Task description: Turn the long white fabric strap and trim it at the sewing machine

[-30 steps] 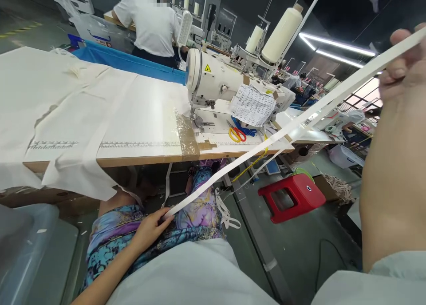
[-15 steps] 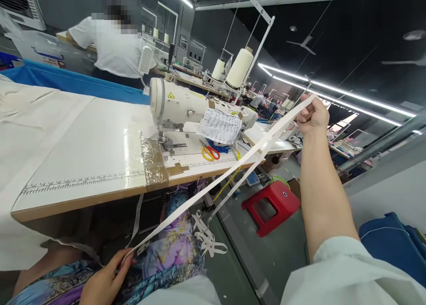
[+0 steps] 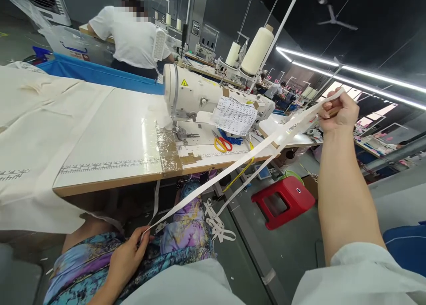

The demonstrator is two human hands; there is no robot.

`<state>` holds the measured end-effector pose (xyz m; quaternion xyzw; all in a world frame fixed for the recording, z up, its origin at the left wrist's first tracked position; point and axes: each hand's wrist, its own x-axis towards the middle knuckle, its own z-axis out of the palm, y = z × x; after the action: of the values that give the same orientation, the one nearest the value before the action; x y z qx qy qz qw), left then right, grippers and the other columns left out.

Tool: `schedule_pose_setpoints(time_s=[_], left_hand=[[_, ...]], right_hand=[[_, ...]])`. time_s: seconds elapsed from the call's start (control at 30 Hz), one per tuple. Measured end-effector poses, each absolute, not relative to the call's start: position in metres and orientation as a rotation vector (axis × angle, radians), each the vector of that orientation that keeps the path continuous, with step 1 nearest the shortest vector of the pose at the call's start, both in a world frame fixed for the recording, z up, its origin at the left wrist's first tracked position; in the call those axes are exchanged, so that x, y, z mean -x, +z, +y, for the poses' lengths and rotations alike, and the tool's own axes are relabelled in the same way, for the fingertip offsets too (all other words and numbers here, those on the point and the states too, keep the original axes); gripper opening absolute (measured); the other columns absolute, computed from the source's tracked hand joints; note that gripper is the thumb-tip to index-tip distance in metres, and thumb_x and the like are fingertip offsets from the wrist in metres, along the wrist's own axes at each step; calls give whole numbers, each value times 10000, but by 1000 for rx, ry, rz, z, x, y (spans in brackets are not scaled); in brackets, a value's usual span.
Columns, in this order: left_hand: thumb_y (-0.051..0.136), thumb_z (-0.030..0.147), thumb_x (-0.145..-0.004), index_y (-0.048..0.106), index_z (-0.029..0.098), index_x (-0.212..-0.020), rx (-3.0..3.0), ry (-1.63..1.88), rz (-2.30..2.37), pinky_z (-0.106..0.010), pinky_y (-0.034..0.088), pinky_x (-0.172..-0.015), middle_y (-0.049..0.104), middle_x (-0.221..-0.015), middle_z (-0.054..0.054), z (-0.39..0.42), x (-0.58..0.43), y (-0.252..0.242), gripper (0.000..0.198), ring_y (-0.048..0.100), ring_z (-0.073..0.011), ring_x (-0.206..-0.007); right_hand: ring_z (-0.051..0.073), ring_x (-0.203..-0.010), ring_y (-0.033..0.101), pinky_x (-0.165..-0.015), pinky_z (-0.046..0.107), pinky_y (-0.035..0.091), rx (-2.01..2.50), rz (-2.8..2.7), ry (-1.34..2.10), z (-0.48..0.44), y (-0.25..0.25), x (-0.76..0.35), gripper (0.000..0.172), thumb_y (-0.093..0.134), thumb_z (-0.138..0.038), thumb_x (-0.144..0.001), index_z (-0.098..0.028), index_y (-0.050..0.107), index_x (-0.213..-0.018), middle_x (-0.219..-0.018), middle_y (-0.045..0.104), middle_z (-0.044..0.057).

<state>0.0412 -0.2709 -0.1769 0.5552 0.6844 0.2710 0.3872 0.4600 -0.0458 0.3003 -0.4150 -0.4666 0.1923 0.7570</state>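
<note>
A long white fabric tape runs in a taut slant between my two hands, in front of the sewing table. My left hand, low over my patterned clothing, pinches its lower end, and a tail of tape hangs beside the fingers. Up at the right, my right hand is closed on the upper end with the arm stretched out. From there a second length of the tape drops to a loose tangle near the floor. The white sewing machine stands on the table behind the tape.
Scissors with yellow and red handles lie by the machine, near a handwritten paper. White cloth covers the table's left side. A red stool stands on the floor. Beyond a blue bin, a person in white works.
The camera view has shifted, so the table and machine appear farther right and slightly higher. Both hands keep hold of the tape, which stays stretched between them.
</note>
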Motion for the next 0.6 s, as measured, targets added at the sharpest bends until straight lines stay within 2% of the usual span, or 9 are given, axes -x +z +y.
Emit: schedule_pose_setpoints(time_s=[0.07, 0.2, 0.3, 0.37, 0.47, 0.53, 0.6], left_hand=[[368, 489, -885, 545, 266, -1069, -1390, 721, 1752, -287, 492, -650, 783, -853, 2, -271, -42, -175, 339, 739, -240, -737], [365, 488, -883, 553, 245, -1078, -1377, 757, 1751, -288, 501, -678, 783, -857, -11, -272, -42, -173, 363, 743, -242, -798], [355, 482, -879, 565, 235, -1088, -1374, 746, 1770, -296, 483, -680, 782, -863, -17, -272, -42, -174, 386, 737, -243, -792], [354, 503, -868, 574, 240, -1089, -1362, 745, 1777, -302, 468, -657, 780, -857, -13, -272, -41, -175, 408, 726, -240, -744], [379, 580, -835, 587, 232, -1068, -1305, 794, 1665, -309, 478, -656, 762, -785, -16, -273, -37, -174, 468, 704, -235, -700], [418, 634, -813, 599, 216, -1007, -1234, 812, 1508, -306, 492, -648, 727, -694, -17, -273, -35, -168, 495, 682, -226, -653], [458, 668, -803, 600, 206, -896, -1164, 793, 1358, -297, 484, -606, 689, -624, -13, -274, -33, -158, 492, 634, -200, -563]], right_hand=[[60, -425, 335, -415, 269, 38, 912, -945, 438, -47, 299, -456, 99, 634, -201, -669, -234, 546, -635, -602, 564, -40], [37, -356, 325, -372, 236, 26, 972, -817, 457, -58, 297, -443, 299, 419, -56, -813, -195, 496, -560, -552, 473, -37], [39, -346, 326, -353, 201, 63, 987, -807, 500, -69, 292, -438, 372, 313, -20, -860, -170, 501, -577, -527, 417, -43], [45, -351, 313, -355, 184, 78, 962, -865, 537, -77, 286, -439, 378, 278, -24, -880, -159, 491, -599, -518, 390, -48], [57, -339, 223, -368, 209, 57, 1046, -966, 518, -87, 272, -450, 358, 276, -45, -883, -172, 448, -595, -504, 357, -54], [68, -334, 177, -375, 236, 76, 1329, -1080, 378, -92, 257, -462, 331, 343, -114, -891, -193, 438, -585, -478, 343, -59], [80, -341, 199, -384, 255, 142, 1658, -1200, 124, -99, 236, -474, 327, 454, -228, -886, -197, 480, -561, -445, 375, -40]])
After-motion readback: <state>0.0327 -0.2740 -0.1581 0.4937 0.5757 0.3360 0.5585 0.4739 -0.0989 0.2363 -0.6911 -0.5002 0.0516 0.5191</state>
